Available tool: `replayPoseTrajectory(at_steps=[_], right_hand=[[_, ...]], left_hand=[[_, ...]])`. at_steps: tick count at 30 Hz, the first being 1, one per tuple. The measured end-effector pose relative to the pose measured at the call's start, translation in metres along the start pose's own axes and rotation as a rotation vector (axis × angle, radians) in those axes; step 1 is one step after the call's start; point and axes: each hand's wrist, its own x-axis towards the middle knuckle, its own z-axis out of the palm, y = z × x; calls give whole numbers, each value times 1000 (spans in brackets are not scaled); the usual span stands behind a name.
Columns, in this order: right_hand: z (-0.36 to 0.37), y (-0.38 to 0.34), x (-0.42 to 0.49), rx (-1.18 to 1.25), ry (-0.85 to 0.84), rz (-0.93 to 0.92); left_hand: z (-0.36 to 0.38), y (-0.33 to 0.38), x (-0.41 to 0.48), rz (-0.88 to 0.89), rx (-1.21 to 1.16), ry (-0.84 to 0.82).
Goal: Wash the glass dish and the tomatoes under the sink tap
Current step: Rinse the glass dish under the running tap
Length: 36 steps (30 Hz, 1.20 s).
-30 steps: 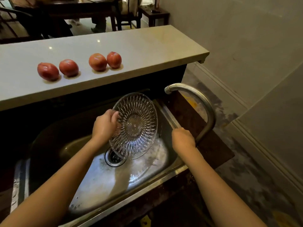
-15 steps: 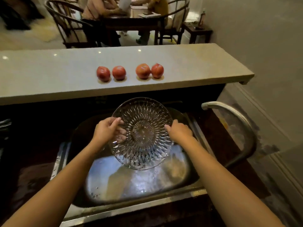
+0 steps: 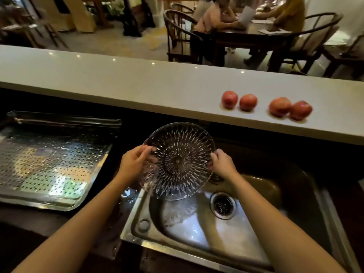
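A round cut-glass dish [image 3: 178, 160] is held tilted toward me over the left edge of the steel sink [image 3: 197, 233]. My left hand [image 3: 134, 162] grips its left rim, fingers curled behind the glass. My right hand [image 3: 222, 163] grips the right rim. Several red tomatoes [image 3: 229, 99] [image 3: 248, 102] [image 3: 279, 107] [image 3: 301, 110] lie in a row on the pale raised counter [image 3: 137, 85] at the back right. The tap is out of view.
A perforated steel drain tray [image 3: 49, 164] sits left of the sink on the dark worktop. The sink drain [image 3: 222, 205] lies below my right hand. Behind the counter, people sit at a dark table [image 3: 252, 36] with wooden chairs.
My right hand left the tap and took the dish's right rim. Both hands carried the dish leftward, toward the sink's left edge. The view swung left, so the tap dropped out of sight.
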Motion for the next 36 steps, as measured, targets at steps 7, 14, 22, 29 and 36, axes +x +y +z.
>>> replayPoseTrajectory(at_steps=[7,14,22,29,36], right_hand=[[62,-38,10,30,-10,-53],[111,-53,30,45,34,-6],[144,-31,39,61,132,108],[141,-24,43,138,113,166],[115,-27,32,256,-51,214]], left_hand=[[-56,-33,5,-40,184,277],[-64,-59,14,-257,513,256],[-57,-74,36,-273,756,159],[-57,-77,44,-189,838,91],[-29,-47,27,17,816,-66]])
